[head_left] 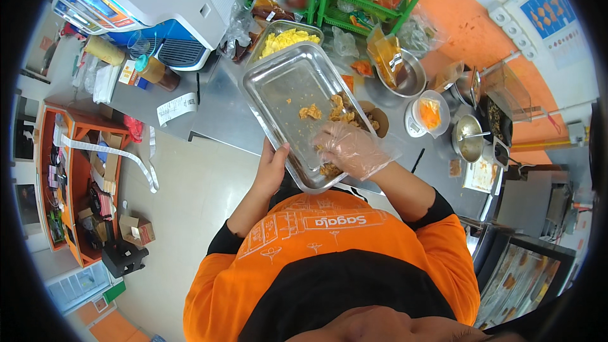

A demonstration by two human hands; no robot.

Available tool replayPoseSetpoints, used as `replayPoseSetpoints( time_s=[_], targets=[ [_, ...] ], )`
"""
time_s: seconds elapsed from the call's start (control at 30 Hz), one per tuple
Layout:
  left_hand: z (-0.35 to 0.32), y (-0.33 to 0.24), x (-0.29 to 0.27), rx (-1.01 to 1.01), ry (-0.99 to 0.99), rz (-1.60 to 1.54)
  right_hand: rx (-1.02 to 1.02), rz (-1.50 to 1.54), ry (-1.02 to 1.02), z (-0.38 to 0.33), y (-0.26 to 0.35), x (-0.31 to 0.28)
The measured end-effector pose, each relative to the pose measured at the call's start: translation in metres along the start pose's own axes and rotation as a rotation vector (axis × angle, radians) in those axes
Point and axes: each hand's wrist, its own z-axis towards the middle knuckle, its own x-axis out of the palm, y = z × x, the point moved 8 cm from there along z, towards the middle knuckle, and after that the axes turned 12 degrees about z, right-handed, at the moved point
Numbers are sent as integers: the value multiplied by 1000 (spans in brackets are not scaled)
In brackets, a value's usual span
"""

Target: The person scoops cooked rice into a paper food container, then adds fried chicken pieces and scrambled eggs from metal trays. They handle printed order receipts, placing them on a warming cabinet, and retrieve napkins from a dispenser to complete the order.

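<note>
Tray, metal and rectangular, slants in front of the person's orange top, its near end reaching past the edge of the steel counter and its far end partly covering the view of a container of yellow food. The left hand clasps the tray's left rim – thumb on top, the other fingers out of sight. Inside, brown food pieces lie mostly along the right side, with one clump apart near the middle. The right hand, in a clear plastic glove, bends down over the pieces at that side; whether its fingertips pinch any, I cannot tell – the hand itself hides them. To the right stand a white scale bearing a tub of orange food, and a metal bowl holding pouches.
</note>
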Motion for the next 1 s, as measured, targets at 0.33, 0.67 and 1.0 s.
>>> replayPoseSetpoints(
  time_s=[0.33,0.67,1.0],
  targets=[
    [1,0,-25,0,-114,44,105,848,-418,-37,-78,-106],
    [3,5,-71,-55,-266,-75,388,-76,-213,-65,-170,-49],
    [2,16,-77,-20,-270,-21,256,-447,11,-50,-163,-13]
  ],
)
